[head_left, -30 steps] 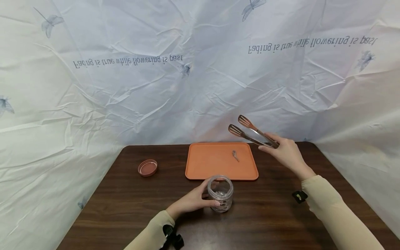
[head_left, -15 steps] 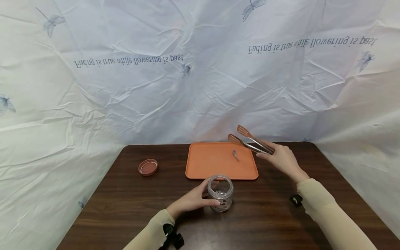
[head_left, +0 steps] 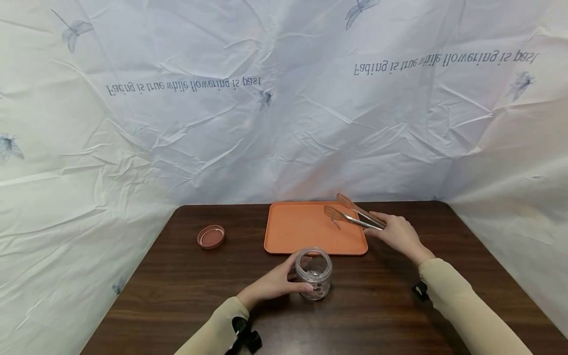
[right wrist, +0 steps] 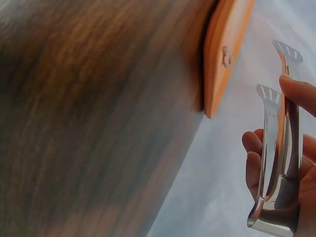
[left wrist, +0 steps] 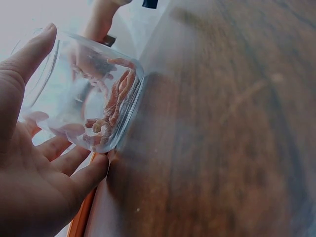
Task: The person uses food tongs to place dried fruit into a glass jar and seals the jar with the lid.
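My left hand [head_left: 277,283] holds a clear open-topped jar [head_left: 320,287] upright on the table, thumb on the near side and fingers around the back. Reddish-brown, root-like dried pieces [left wrist: 118,96] lie at the jar's bottom in the left wrist view. My right hand [head_left: 401,237] grips metal tongs [head_left: 358,222] with slotted ends. Their arms are spread apart, over the right part of an orange tray [head_left: 293,229]. One small thin piece [right wrist: 227,57] lies on that tray; in the head view a tong end partly covers it. Nothing shows between the tong ends.
A reddish-brown round lid [head_left: 210,237] lies at the left of the dark wooden table [head_left: 186,286]. The tray sits at the table's far edge, just beyond the jar. A white printed sheet [head_left: 199,143] hangs behind and at both sides.
My right hand has lowered the tongs from above the tray's far right corner down toward the small piece. My left hand and the jar have stayed in place.
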`<state>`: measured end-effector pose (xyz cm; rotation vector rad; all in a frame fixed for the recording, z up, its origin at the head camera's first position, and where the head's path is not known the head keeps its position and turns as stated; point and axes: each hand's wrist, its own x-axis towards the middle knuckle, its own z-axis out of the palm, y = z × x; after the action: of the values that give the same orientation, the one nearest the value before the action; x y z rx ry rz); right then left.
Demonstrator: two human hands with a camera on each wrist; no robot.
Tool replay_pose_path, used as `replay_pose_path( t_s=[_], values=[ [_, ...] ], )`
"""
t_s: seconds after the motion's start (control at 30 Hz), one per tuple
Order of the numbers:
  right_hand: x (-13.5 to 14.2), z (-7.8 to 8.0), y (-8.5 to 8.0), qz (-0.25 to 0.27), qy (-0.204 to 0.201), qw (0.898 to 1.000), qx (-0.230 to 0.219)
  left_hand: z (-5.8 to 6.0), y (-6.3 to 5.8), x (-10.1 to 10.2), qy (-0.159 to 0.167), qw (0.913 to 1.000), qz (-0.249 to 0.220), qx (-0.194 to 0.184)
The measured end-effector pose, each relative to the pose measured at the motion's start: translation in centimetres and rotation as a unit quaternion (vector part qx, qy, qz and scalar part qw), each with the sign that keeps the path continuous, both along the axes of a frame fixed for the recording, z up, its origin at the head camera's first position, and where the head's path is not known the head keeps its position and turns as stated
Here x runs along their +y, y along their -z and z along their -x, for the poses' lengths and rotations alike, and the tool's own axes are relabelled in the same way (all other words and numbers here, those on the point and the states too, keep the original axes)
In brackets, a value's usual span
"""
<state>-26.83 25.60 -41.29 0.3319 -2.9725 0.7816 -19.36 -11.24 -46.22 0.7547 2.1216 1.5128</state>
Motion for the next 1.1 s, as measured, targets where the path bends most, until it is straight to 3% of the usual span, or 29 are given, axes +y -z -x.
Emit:
replay_pose_path(
  t_s=[0.4, 1.1],
  values=[
    [0.4, 0.5, 1.6, -0.007, -0.022, 0.999, -0.034, 0.1, 0.2, 0.2, 0.001, 1.0000, -0.005, 0.006],
    [0.1, 1.4, 1.8, -0.007, -0.038, 0.996, -0.085, 0.1, 0.0, 0.2, 0.002, 1.0000, 0.004, -0.002]
  ],
)
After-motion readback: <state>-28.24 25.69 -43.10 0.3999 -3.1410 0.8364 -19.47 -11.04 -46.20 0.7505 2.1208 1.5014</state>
